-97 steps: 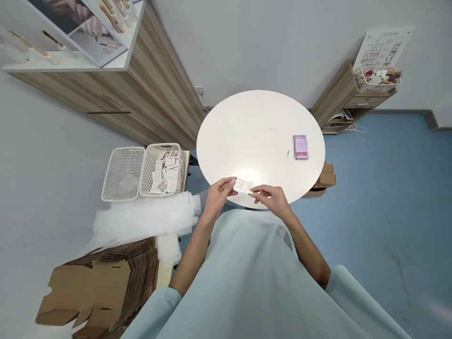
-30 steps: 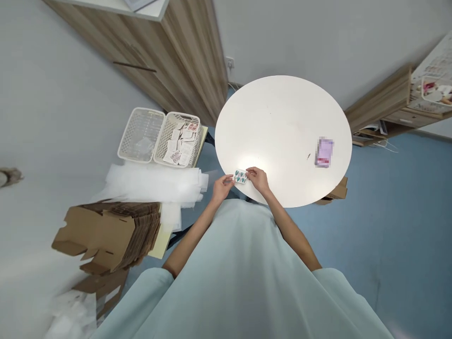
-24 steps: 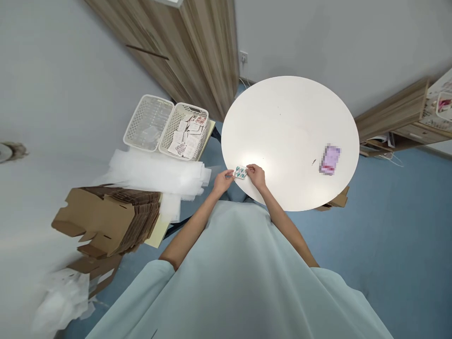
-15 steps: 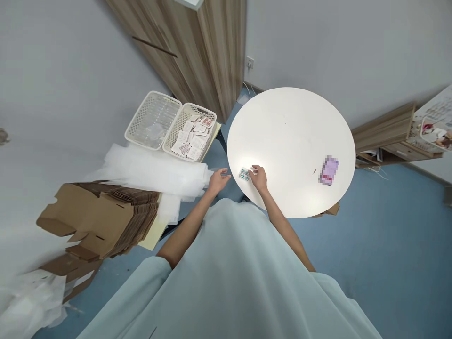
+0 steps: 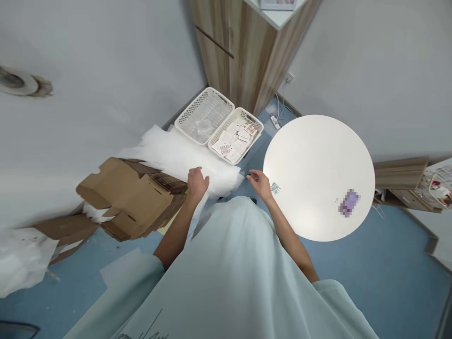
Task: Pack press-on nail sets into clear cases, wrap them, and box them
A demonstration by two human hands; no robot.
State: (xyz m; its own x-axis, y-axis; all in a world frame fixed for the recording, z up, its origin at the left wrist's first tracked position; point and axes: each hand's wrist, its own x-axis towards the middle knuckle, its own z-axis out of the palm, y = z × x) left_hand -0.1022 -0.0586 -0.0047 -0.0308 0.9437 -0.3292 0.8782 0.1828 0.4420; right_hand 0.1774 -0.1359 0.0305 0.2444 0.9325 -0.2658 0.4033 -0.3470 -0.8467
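Note:
My left hand (image 5: 197,183) is over the edge of the white foam sheets (image 5: 176,150), close to the stacked flat cardboard boxes (image 5: 130,200). Its thumb stands apart from the fingers and it holds nothing I can see; whether it touches the sheets I cannot tell. At the left rim of the round white table (image 5: 318,155), my right hand (image 5: 260,183) is open, with fingers loosely bent and nothing visible in them. Just right of it lies a small clear pack with teal pieces (image 5: 275,188) on the tabletop.
Beyond the foam sheets stand two white baskets: one (image 5: 183,123) with clear plastic packaging, the other (image 5: 215,143) with many small cards. A blurred purple item (image 5: 349,202) lies on the table. A power strip (image 5: 275,122) is on the floor by the wooden cabinet (image 5: 240,56).
My view has turned left. My right hand has let go of the small pack, which stays on the table, and has moved left past the rim. My left hand has moved left over the foam sheets.

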